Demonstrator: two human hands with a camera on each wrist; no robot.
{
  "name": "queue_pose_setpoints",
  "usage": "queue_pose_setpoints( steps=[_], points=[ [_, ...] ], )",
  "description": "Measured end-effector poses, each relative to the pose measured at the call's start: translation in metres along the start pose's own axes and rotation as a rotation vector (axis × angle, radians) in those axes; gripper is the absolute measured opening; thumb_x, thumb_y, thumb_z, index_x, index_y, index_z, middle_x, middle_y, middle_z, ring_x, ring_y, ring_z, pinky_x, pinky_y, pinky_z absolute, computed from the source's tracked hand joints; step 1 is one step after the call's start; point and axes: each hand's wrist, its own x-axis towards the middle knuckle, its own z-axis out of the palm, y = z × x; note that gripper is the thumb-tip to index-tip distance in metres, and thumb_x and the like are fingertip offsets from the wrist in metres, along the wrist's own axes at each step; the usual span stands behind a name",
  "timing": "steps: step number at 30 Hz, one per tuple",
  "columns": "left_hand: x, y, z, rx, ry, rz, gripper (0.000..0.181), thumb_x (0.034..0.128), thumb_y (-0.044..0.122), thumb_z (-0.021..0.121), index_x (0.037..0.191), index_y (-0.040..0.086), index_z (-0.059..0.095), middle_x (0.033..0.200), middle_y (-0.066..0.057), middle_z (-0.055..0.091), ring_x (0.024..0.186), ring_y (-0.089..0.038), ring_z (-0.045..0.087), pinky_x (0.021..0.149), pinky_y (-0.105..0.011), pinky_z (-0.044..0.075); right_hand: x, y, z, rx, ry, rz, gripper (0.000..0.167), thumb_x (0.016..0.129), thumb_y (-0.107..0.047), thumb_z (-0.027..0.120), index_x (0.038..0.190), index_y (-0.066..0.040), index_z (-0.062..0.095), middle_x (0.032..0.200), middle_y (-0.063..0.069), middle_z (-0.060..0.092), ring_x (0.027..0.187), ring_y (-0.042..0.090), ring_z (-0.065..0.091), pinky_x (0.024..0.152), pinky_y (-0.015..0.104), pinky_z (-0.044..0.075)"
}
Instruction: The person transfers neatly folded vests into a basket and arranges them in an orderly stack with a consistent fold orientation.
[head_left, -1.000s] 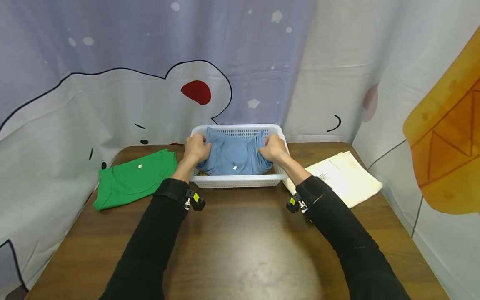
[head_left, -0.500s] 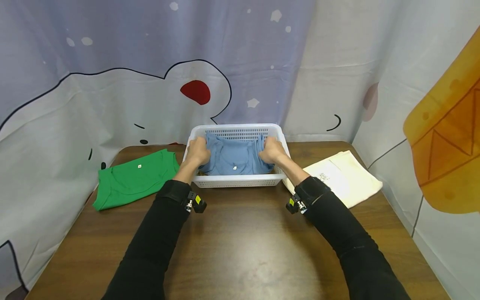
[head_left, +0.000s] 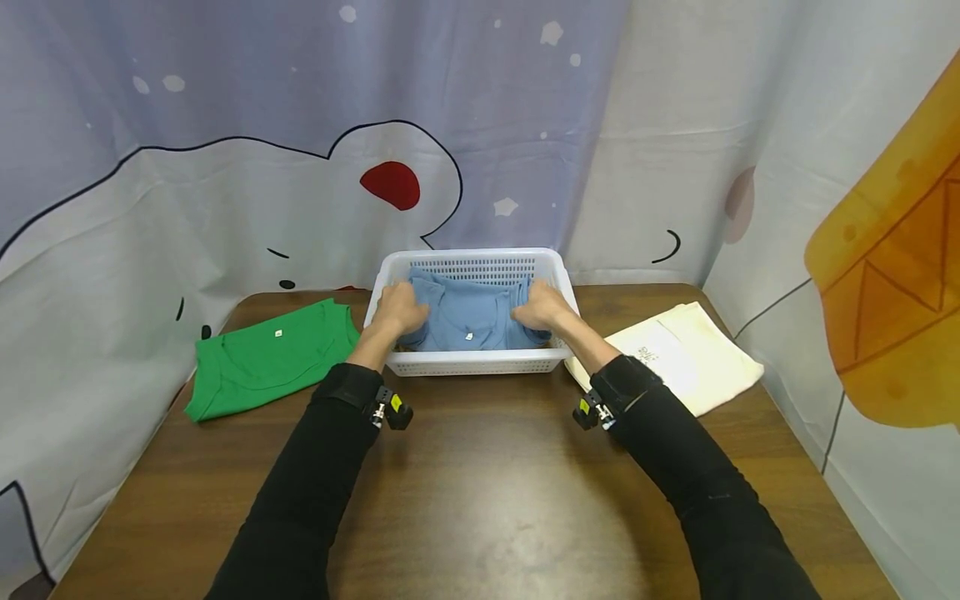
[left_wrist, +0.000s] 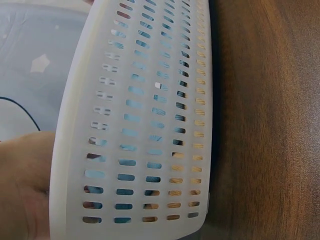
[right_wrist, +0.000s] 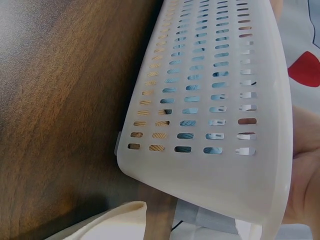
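Observation:
A folded blue shirt (head_left: 472, 312) with a small white label lies in a white slotted basket (head_left: 480, 363). My left hand (head_left: 397, 312) grips the shirt's left side, inside the basket, with the thumb over the cloth. At the opposite side my right hand (head_left: 546, 308) grips the cloth in the same way. The fingertips of both hands are hidden. In the left wrist view my left hand (left_wrist: 25, 185) reaches over the rim of the basket (left_wrist: 75, 125); the right wrist view has my right hand (right_wrist: 302, 170) beyond the basket wall (right_wrist: 200, 175).
A folded green shirt (head_left: 273, 358) lies left of the basket on the wooden table (head_left: 480, 483). To the right is a folded cream cloth (head_left: 686, 354), close to the basket's front right corner. A printed curtain (head_left: 510, 125) hangs behind the table.
The raised back left part of the blue shirt has come down into the basket. My left hand has shifted slightly down and, lately, a little to the right; my right hand has moved only slightly.

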Motion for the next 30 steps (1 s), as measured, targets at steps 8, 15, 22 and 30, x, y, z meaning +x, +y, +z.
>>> queue_pose_setpoints(
  steps=[8, 15, 22, 30],
  points=[
    [0.002, -0.003, -0.002, 0.000, -0.076, -0.021, 0.053, 0.1132, 0.029, 0.059, 0.146, -0.013, 0.056, 0.135, -0.029, 0.065, 0.112, -0.038, 0.065, 0.096, -0.050, 0.058, -0.011, -0.007, -0.001, -0.005, -0.006, 0.014, 0.044, 0.096, -0.033, 0.077, 0.122, -0.001, 0.060, 0.111, 0.014, 0.060, 0.100, 0.031, 0.063, 0.077, 0.040, 0.056],
    [0.003, 0.000, -0.005, 0.002, -0.135, -0.055, 0.072, 0.1139, 0.037, 0.059, 0.164, -0.013, 0.043, 0.164, -0.033, 0.054, 0.139, -0.043, 0.062, 0.112, -0.054, 0.057, -0.019, -0.010, -0.004, -0.015, 0.005, -0.009, 0.043, 0.095, -0.031, 0.075, 0.121, 0.001, 0.062, 0.116, 0.016, 0.064, 0.104, 0.032, 0.064, 0.081, 0.040, 0.057],
    [-0.002, 0.001, -0.004, -0.034, -0.141, -0.051, 0.076, 0.1148, 0.040, 0.058, 0.165, -0.014, 0.039, 0.166, -0.034, 0.051, 0.148, -0.046, 0.056, 0.121, -0.058, 0.053, -0.010, -0.004, 0.002, -0.021, 0.001, -0.026, 0.027, 0.094, -0.032, 0.075, 0.100, -0.009, 0.062, 0.104, 0.014, 0.064, 0.092, 0.029, 0.066, 0.067, 0.036, 0.054],
    [-0.002, 0.003, -0.004, -0.043, -0.158, -0.044, 0.084, 0.1128, 0.043, 0.059, 0.168, -0.015, 0.034, 0.173, -0.035, 0.043, 0.159, -0.049, 0.048, 0.128, -0.059, 0.048, -0.004, 0.000, 0.002, -0.028, -0.018, -0.043, 0.026, 0.093, -0.033, 0.074, 0.092, -0.012, 0.057, 0.100, 0.012, 0.062, 0.092, 0.028, 0.064, 0.068, 0.034, 0.051]
  ],
)
